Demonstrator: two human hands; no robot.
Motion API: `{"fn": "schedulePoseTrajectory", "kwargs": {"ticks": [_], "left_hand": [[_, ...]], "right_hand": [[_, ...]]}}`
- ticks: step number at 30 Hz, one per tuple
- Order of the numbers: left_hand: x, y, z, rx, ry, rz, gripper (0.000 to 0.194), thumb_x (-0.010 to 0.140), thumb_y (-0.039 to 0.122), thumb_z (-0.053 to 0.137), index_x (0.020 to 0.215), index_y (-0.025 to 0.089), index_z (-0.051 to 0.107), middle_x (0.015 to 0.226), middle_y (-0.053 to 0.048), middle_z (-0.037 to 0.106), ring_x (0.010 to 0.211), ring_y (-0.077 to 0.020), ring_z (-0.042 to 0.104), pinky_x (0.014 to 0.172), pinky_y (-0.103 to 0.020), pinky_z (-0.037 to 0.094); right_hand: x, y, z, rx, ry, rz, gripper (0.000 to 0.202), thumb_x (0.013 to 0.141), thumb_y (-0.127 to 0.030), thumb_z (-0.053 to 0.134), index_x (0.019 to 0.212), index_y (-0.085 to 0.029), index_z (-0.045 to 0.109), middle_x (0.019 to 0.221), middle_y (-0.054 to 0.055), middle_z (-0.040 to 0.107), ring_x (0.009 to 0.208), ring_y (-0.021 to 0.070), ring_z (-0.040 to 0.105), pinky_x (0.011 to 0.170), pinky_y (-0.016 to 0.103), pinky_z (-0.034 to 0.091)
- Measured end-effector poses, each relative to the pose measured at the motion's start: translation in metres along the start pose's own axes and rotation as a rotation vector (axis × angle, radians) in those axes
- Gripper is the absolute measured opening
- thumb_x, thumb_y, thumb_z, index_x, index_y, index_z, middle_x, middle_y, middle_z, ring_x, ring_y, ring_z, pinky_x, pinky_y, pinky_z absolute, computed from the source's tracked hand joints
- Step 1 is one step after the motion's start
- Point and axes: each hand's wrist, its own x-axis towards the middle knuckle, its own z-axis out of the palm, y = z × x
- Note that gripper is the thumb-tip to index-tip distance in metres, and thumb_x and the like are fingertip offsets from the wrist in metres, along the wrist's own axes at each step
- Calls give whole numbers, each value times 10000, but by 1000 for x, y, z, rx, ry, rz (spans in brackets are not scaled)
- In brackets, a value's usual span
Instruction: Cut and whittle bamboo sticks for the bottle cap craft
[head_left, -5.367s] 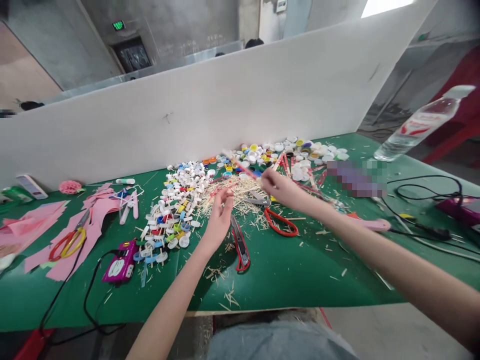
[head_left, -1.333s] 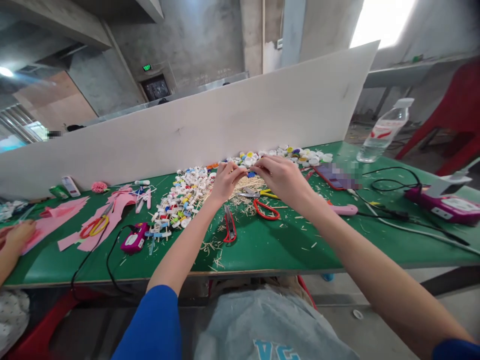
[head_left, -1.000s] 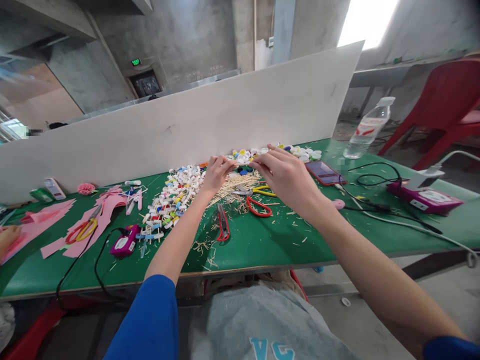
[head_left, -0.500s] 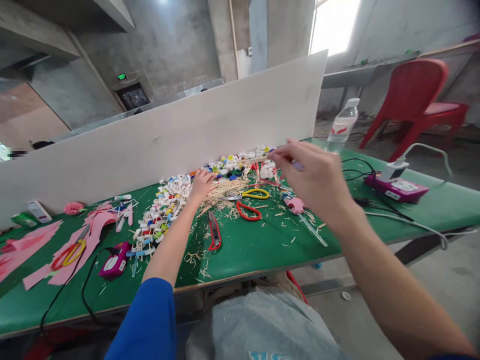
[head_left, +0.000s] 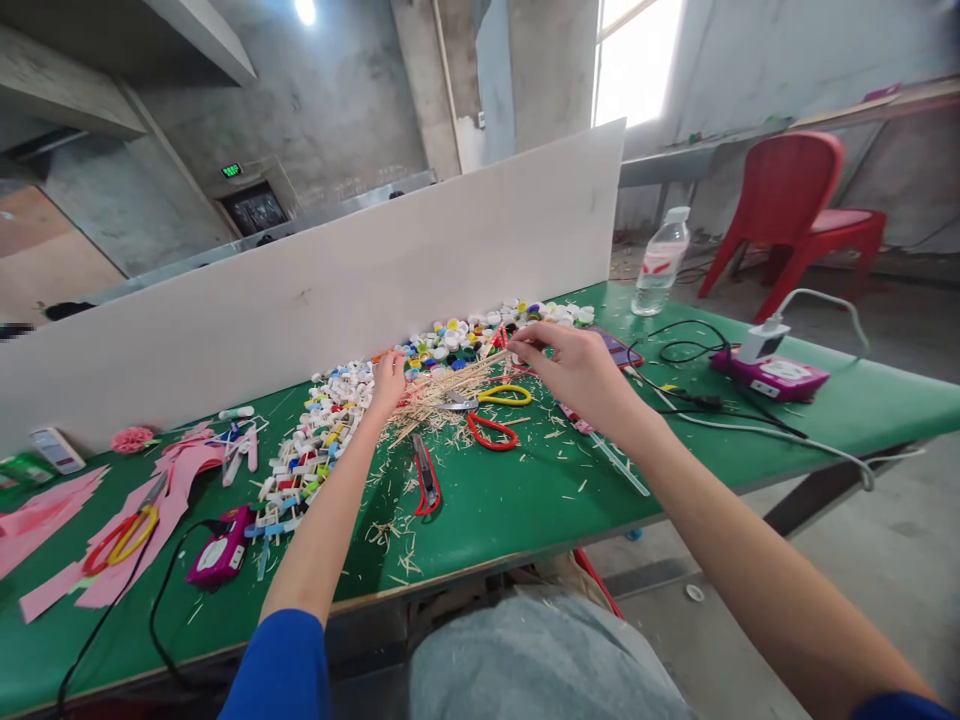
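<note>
My left hand [head_left: 388, 382] is at the right edge of the heap of bottle caps [head_left: 322, 415], beside the pile of thin wooden sticks [head_left: 450, 385]. Its fingers are bunched, and what they hold, if anything, is too small to name. My right hand [head_left: 566, 358] is pinched above the right end of the stick pile, near more caps [head_left: 450, 340]; what lies between its fingertips cannot be made out. Scissors with yellow and red handles [head_left: 501, 396] and a red utility knife [head_left: 427, 478] lie in front of the sticks.
A white board [head_left: 300, 300] stands behind the heap. To the right are a water bottle [head_left: 658, 268], cables and a purple box [head_left: 772, 375]. Leftward lie pink paper [head_left: 139, 510], a second pair of scissors and another purple box [head_left: 221, 548].
My right hand has moved left and down toward the sticks, and the stick it held out is no longer distinct. A flat purple-edged device shows behind it. The view has shifted slightly.
</note>
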Motion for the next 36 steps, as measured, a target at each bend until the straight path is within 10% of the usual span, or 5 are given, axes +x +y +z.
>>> {"fn": "schedulePoseTrajectory", "kwargs": {"ticks": [9, 17, 29, 36], "left_hand": [[-46, 55, -54, 43, -283, 319, 303, 948, 424, 435, 1016, 225, 652, 1065, -44, 666, 1087, -211, 512, 986, -405, 401], [-61, 40, -64, 93, -313, 448, 208, 949, 313, 463, 985, 219, 645, 974, -46, 645, 950, -193, 542, 880, -368, 441], [-71, -18, -75, -184, -127, -134, 137, 845, 284, 572, 903, 191, 654, 905, -54, 656, 820, -193, 592, 803, -347, 475], [-74, -23, -54, -383, -84, -267, 253, 869, 323, 521, 1054, 158, 570, 921, -72, 655, 724, -147, 630, 725, -314, 540]], "right_hand": [[1, 1, 32, 176, -81, 181, 225, 870, -399, 556, 854, -209, 673, 814, 31, 692, 746, 163, 614, 715, 324, 458], [-1, 24, 59, 348, -135, 240, 260, 833, -455, 585, 890, -223, 686, 770, 29, 685, 761, 174, 627, 749, 349, 486], [-10, 64, 143, 106, -205, 293, 285, 886, -341, 426, 942, -175, 651, 801, 46, 695, 721, 181, 614, 671, 308, 475], [-29, 61, 162, -187, -127, 141, 314, 902, -250, 414, 1132, -149, 602, 1252, 183, 570, 1172, 318, 447, 987, 468, 335]]}}
